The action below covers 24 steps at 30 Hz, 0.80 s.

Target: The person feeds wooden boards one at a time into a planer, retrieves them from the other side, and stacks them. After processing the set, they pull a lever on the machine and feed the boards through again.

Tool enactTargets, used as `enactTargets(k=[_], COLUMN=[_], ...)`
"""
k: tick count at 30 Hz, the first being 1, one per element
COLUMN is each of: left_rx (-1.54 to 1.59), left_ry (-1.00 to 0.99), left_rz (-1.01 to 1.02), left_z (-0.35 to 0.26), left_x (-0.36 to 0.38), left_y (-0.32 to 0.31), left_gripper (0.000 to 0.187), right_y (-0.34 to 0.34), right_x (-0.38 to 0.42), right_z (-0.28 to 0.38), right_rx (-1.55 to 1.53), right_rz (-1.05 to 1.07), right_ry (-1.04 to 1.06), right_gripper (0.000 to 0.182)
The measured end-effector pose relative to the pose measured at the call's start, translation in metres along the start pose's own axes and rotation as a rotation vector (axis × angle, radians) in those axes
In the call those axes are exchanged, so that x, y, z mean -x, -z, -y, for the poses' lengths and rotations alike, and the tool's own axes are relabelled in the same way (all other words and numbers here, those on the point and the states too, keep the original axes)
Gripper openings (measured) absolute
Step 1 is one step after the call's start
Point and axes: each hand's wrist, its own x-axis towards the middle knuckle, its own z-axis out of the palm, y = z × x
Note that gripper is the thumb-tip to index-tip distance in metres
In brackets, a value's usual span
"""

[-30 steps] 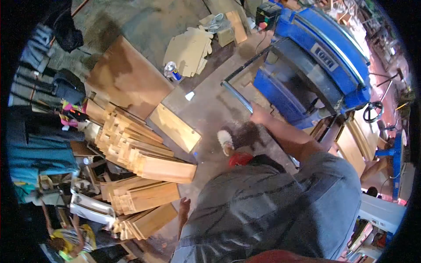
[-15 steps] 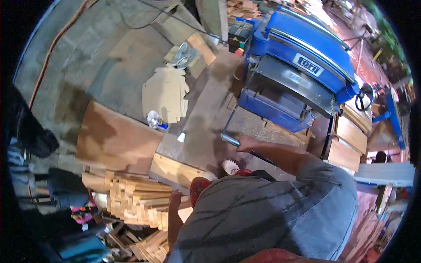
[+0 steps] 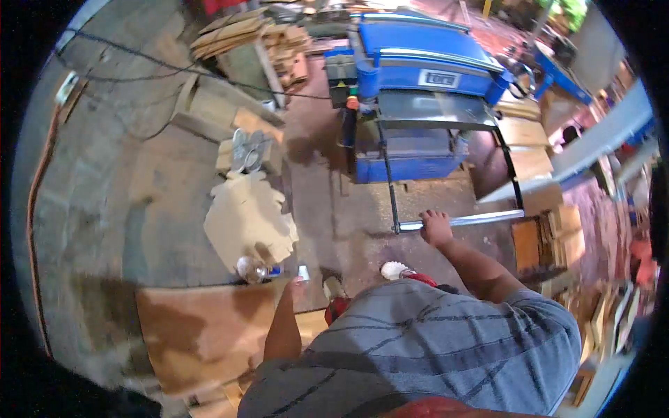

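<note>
My right hand (image 3: 435,228) is wrapped over a shiny metal roller bar (image 3: 481,219), which joins two dark arms reaching out from a blue planer (image 3: 411,164). My left hand (image 3: 295,287) hangs low in front of my body, blurred, with its fingers hard to make out. Beside its fingertips in this view is a small white object (image 3: 302,272). Just left of that, a clear and blue bottle-like item (image 3: 252,269) lies at the edge of a flat tan cardboard piece (image 3: 244,219).
A brown board (image 3: 209,334) lies at lower left. Wood pieces are stacked behind the planer's left side (image 3: 286,52) and at right (image 3: 550,237). A black cable (image 3: 230,78) crosses the floor at the back; an orange hose (image 3: 38,209) runs along the left.
My view has swung toward the planer. My right hand now shows on top of the roller bar, and my left hand has come forward from my side, near the white object.
</note>
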Motion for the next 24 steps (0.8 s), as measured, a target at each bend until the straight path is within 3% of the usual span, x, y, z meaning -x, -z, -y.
enactTargets(k=[4, 6, 8, 10, 11, 14, 16, 18, 22, 24], left_rx=[-0.138, -0.03, -0.221, 0.139, 0.05, -0.16, -0.341, -0.459, -0.512, -0.649], left_ry=[-0.062, 0.089, 0.019, -0.116, -0.127, -0.254, -0.375, -0.692, -0.898, -0.956], left_rz=[0.124, 0.154, 0.178, 0.644, 0.558, 0.256, 0.203, -0.058, -0.018, 0.153], left_z=[0.004, -0.01, 0.014, 0.014, 0.005, -0.084, -0.167, -0.249, -0.35, -0.386], left_x=[-0.056, -0.07, -0.104, -0.127, -0.126, -0.091, -0.065, -0.025, 0.003, 0.009], left_y=[0.035, 0.04, 0.035, 0.032, 0.015, -0.035, -0.07, -0.115, -0.227, -0.279], left_gripper=[0.028, 0.028, 0.025, 0.026, 0.029, 0.038, 0.043, 0.048, 0.054, 0.061], right_y=[-0.011, -0.018, -0.033, -0.049, -0.079, -0.119, -0.144, -0.177, -0.214, -0.226], right_x=[0.065, 0.09, 0.116, 0.145, 0.155, 0.194, 0.221, 0.25, 0.312, 0.34], right_z=[0.018, 0.017, 0.011, 0.005, -0.011, -0.054, -0.091, -0.13, -0.213, -0.235], right_rx=[-0.017, -0.154, -0.172, -0.305, -0.315, -0.4, -0.459, -0.512, -0.592, -0.637], right_rz=[-0.235, -0.172, -0.093, 0.054, 0.025, 0.135, 0.144, 0.157, 0.17, 0.165], right_ry=[-0.09, -0.068, -0.134, -0.262, -0.322, -0.474, -0.567, -0.667, -0.77, -0.792], right_gripper=[0.059, 0.065, 0.067, 0.068, 0.07, 0.069, 0.067, 0.065, 0.066, 0.066])
